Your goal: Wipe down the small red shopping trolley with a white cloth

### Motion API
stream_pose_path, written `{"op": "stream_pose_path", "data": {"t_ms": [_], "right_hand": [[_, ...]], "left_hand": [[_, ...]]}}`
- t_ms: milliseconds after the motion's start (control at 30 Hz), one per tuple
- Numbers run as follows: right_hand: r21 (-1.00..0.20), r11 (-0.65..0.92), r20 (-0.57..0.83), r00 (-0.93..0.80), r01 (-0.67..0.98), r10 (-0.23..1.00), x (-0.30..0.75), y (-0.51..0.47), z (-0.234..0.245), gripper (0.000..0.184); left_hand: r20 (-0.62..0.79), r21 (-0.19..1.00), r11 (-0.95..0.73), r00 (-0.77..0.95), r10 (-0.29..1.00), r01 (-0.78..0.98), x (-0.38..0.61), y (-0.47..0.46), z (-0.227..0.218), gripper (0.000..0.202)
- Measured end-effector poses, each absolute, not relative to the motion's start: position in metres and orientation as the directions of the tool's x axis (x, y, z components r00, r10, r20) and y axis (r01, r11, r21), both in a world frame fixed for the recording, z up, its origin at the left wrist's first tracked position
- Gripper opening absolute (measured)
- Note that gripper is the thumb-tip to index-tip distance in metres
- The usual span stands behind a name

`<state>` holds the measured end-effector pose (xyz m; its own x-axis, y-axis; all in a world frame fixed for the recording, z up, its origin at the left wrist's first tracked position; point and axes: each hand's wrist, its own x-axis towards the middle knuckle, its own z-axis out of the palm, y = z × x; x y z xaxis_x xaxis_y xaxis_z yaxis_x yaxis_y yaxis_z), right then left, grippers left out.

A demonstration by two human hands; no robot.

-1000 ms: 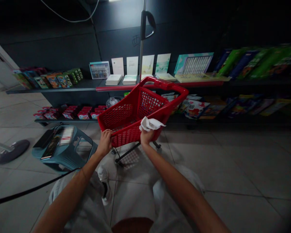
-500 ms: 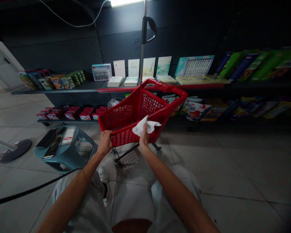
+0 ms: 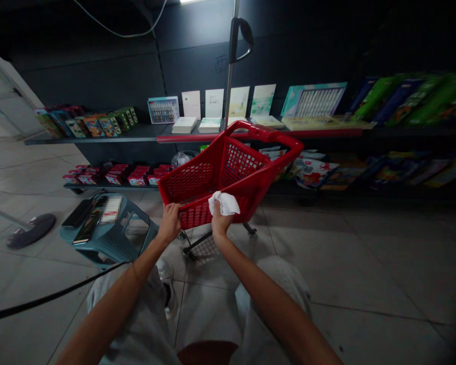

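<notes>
The right hand (image 3: pixel 221 223) is pressing a crumpled white cloth (image 3: pixel 224 204) onto the near rim of a red plastic mesh cart (image 3: pixel 243 165) (its length pointing away), the left hand (image 3: pixel 169 223) gripping that rim.

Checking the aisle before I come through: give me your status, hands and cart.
Left hand gripping near rim of red wheeled basket. Right hand on same rim, white cloth bunched in it. Teal stool left of basket; black cable across floor.

The room looked dim, lit from a far ceiling strip light (image 3: pixel 192 1), with the wide view bending and darkening toward its edges.
</notes>
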<state>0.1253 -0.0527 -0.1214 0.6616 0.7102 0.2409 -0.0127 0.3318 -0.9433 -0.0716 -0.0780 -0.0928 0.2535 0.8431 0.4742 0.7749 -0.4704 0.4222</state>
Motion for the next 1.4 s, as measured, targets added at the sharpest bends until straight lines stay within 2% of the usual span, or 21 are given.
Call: {"op": "stream_pose_path", "data": {"t_ms": [267,433,667,733,867,1067,1233,1333,1400], "right_hand": [[-0.965,0.256,0.179,0.589,-0.049,0.788,0.116,-0.06,-0.116,0.049],[-0.977,0.177,0.072,0.591,-0.122,0.804,0.106,-0.069,-0.115,0.056],[-0.942,0.322,0.241,0.469,-0.098,0.85,0.086,-0.084,-0.123,0.048],[-0.936,0.349,0.304,0.406,-0.039,0.862,0.083,-0.087,-0.128,0.043],[-0.893,0.421,0.441,0.126,0.16,0.889,0.072,-0.094,-0.137,0.031],[-0.846,0.401,0.423,-0.016,0.351,0.906,0.072,-0.093,-0.127,0.027],[-0.626,0.494,0.438,-0.252,0.603,0.863,0.114,-0.085,-0.1,0.024],[-0.501,0.491,0.453,-0.267,0.712,0.85,0.152,-0.077,-0.089,0.027],[-0.466,0.433,0.459,-0.208,0.771,0.864,0.183,-0.069,-0.084,0.026]], "left_hand": [[0.46,0.461,-0.473,0.254,0.851,0.751,-0.079,-0.075,-0.09,0.03],[0.451,0.471,-0.486,0.272,0.85,0.736,-0.079,-0.077,-0.086,0.031],[0.429,0.453,-0.484,0.293,0.855,0.749,-0.074,-0.084,-0.077,0.039],[0.436,0.438,-0.483,0.291,0.852,0.758,-0.072,-0.085,-0.075,0.039],[0.439,0.415,-0.482,0.294,0.849,0.771,-0.07,-0.086,-0.076,0.035],[0.44,0.421,-0.464,0.272,0.856,0.779,-0.071,-0.083,-0.078,0.029],[0.456,0.338,-0.482,0.307,0.835,0.809,-0.081,-0.077,-0.078,0.026],[0.468,0.292,-0.51,0.344,0.814,0.809,-0.087,-0.077,-0.077,0.027],[0.472,0.284,-0.519,0.353,0.808,0.806,-0.089,-0.077,-0.078,0.024]]}}
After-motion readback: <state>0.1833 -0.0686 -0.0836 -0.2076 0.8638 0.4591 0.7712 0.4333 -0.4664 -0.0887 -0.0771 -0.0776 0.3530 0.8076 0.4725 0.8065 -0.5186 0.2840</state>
